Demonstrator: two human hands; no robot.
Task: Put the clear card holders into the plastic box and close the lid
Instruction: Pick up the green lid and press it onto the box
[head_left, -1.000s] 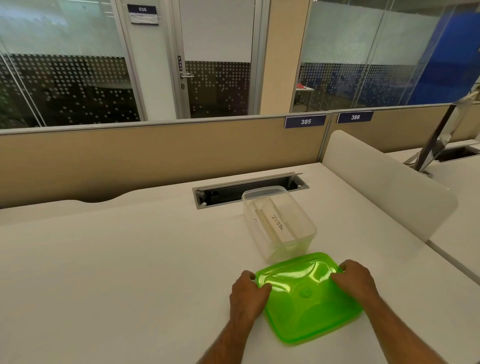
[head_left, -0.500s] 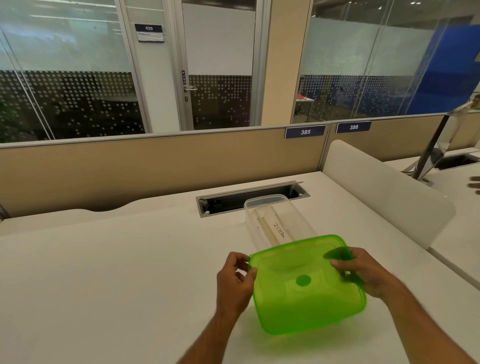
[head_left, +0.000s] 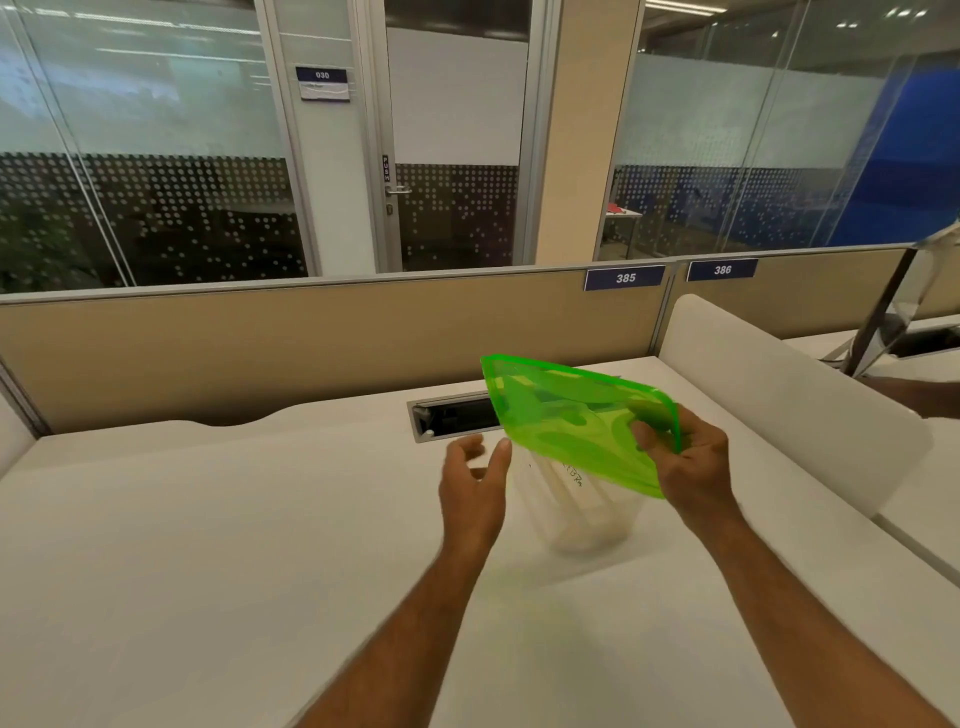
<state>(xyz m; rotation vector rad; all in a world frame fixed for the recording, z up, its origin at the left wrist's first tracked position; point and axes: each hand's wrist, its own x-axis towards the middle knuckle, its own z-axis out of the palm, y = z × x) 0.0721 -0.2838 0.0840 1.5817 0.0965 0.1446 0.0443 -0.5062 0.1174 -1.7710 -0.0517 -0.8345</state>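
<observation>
- A white office desk (head_left: 208, 545) ran below a beige partition (head_left: 311, 332), with glass walls behind.
- The clear plastic box (head_left: 587, 519) stood on the desk, blurred, with the card holders (head_left: 566, 488) inside it.
- The green lid (head_left: 571, 415) hung tilted above the box, not on it.
- The right hand (head_left: 691, 467) pinched the lid's corner at 4 o'clock.
- The left hand (head_left: 472, 483) was spread loose at the lid's 8 o'clock edge, holding nothing.
- A cable slot (head_left: 452, 415) lay at 11 o'clock from the box.
</observation>
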